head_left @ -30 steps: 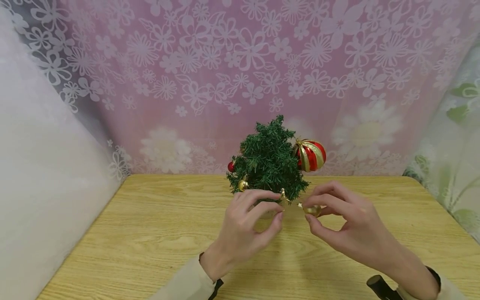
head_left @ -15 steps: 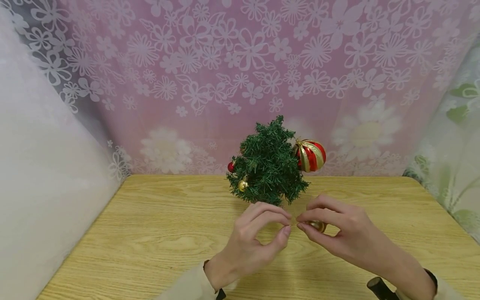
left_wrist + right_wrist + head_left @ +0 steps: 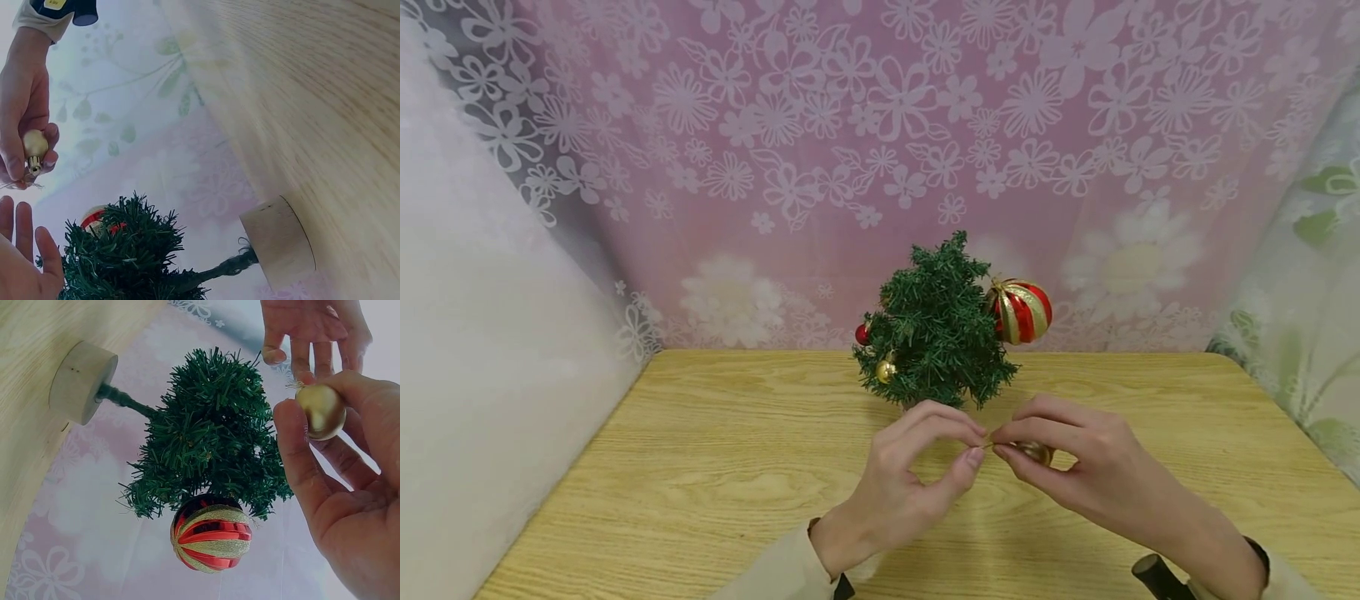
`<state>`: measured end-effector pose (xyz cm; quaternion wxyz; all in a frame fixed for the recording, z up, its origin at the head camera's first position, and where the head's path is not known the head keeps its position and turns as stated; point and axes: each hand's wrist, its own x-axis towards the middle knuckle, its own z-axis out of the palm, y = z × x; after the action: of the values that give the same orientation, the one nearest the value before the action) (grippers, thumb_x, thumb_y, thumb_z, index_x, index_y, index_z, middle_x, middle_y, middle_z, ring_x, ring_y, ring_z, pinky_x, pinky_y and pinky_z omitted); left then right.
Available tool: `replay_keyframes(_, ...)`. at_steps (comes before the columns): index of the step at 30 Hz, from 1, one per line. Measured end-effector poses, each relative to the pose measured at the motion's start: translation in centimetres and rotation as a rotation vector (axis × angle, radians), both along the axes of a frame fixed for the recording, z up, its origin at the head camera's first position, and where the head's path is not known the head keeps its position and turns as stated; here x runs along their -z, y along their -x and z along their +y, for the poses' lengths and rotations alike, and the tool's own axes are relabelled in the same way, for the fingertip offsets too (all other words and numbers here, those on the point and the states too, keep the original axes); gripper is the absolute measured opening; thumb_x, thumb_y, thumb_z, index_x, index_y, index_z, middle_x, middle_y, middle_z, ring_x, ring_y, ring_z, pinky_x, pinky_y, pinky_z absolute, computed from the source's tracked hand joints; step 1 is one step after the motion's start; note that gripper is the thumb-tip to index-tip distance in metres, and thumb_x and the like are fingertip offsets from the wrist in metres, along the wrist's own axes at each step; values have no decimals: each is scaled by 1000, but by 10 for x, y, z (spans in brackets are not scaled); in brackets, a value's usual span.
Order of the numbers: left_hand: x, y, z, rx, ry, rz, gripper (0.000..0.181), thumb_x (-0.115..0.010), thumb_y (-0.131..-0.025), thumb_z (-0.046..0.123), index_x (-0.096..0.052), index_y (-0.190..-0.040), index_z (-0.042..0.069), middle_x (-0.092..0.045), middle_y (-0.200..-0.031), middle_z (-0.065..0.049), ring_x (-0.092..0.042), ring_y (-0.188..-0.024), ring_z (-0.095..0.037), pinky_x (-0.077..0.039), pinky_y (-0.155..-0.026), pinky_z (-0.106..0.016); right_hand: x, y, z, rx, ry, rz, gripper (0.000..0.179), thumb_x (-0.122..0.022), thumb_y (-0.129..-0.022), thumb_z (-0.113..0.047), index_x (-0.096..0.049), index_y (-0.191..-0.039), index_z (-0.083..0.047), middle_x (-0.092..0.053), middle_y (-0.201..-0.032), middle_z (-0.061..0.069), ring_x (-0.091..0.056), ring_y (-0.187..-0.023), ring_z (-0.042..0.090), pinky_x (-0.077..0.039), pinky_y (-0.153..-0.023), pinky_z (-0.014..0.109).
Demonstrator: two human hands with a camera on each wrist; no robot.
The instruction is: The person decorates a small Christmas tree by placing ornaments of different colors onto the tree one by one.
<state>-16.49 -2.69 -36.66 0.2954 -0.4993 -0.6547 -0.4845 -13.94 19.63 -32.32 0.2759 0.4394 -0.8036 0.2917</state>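
Note:
A small gold bauble (image 3: 1036, 452) is in my right hand (image 3: 1105, 467), pinched at its cap end by thumb and fingers. In the right wrist view, the matte gold ball (image 3: 320, 412) shows round and clear. From its cap a thin gold string (image 3: 987, 445) runs across to my left hand (image 3: 910, 475), whose thumb and fingertips pinch it. Both hands meet fingertip to fingertip just in front of a small artificial Christmas tree (image 3: 940, 325). On the tree's right side hangs a large red-and-gold striped ball (image 3: 1024, 311).
A small red bauble (image 3: 862, 334) and a shiny gold one (image 3: 886, 371) hang at the tree's left. The tree stands on a round pale wooden base (image 3: 84, 381). Beneath is a wood-grain table (image 3: 700, 467), with a floral curtain (image 3: 850, 167) behind it.
Both hands have come toward me and away from the tree's lower branches, bringing the gold bauble along. The fingertips have drawn closer together at the string. The tree stays put.

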Motion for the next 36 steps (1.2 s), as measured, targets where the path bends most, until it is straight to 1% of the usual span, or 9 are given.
replay_keyframes(4,-1,-1,0,-17,13,-21,9,-62,-99,8,-67,-106,6,-70,-108,-8,-69,-102,-16,-57,-93,-24,0,0,0,9,5,6,26,-54,-105,-36,-73,-97,-21,-68,-90,-12,-54,-71,-10,-47,-62,7)
replay_keyframes(10,0,-5,0,-61,54,-159,7,-63,-99,9,-68,-104,12,-71,-108,-4,-68,-103,-12,-56,-89,-22,1,-2,2,36,33,-29,23,-53,-105,-36,-71,-99,-22,-66,-85,-13,-53,-71,-12,-48,-63,7)
replay_keyframes(14,1,-6,-1,-90,46,-228,6,-63,-100,11,-67,-103,14,-72,-107,-2,-67,-101,-10,-56,-84,-27,2,-2,3,32,30,-43,23,-53,-105,-36,-71,-100,-22,-65,-84,-14,-54,-71,-11,-48,-63,7)
replay_keyframes(19,0,-6,-1,-91,16,-254,7,-62,-101,12,-67,-104,15,-72,-107,-2,-67,-100,-10,-56,-84,-29,4,0,3,-10,12,-48,21,-51,-106,-31,-69,-101,-20,-66,-84,-13,-55,-71,-10,-47,-62,6)
replay_keyframes(22,-1,-7,-1,-89,17,-266,7,-62,-101,12,-67,-104,16,-72,-107,-2,-67,-100,-10,-56,-85,-29,4,0,2,-15,7,-52,22,-49,-106,-30,-67,-100,-20,-65,-84,-14,-54,-70,-11,-46,-62,6)
replay_keyframes(26,0,-6,0,-80,34,-301,7,-61,-102,13,-68,-105,15,-72,-103,-1,-67,-96,-8,-57,-83,-28,3,-1,2,40,23,-36,26,-47,-107,-34,-67,-100,-19,-67,-85,-15,-55,-70,-13,-48,-63,7)
replay_keyframes(32,-4,-5,2,-48,68,-408,10,-58,-104,17,-67,-106,13,-74,-99,-3,-68,-88,-4,-59,-79,-24,1,-2,1,129,71,4,29,-49,-107,-37,-68,-99,-17,-68,-92,-12,-59,-76,-5,-49,-67,11)
replay_keyframes(34,-9,-6,1,-34,74,-457,10,-58,-105,18,-66,-107,13,-76,-99,-3,-69,-87,-3,-59,-76,-24,0,-2,0,145,98,-7,19,-56,-106,-29,-69,-99,-16,-69,-89,-11,-60,-74,-4,-48,-64,11)
replay_keyframes(36,-15,-5,0,-31,72,-497,10,-57,-105,20,-65,-108,14,-77,-99,-3,-69,-85,-2,-59,-75,-24,-2,0,-1,159,116,-36,5,-65,-102,-15,-70,-101,-18,-71,-87,-11,-62,-73,-4,-48,-61,11)
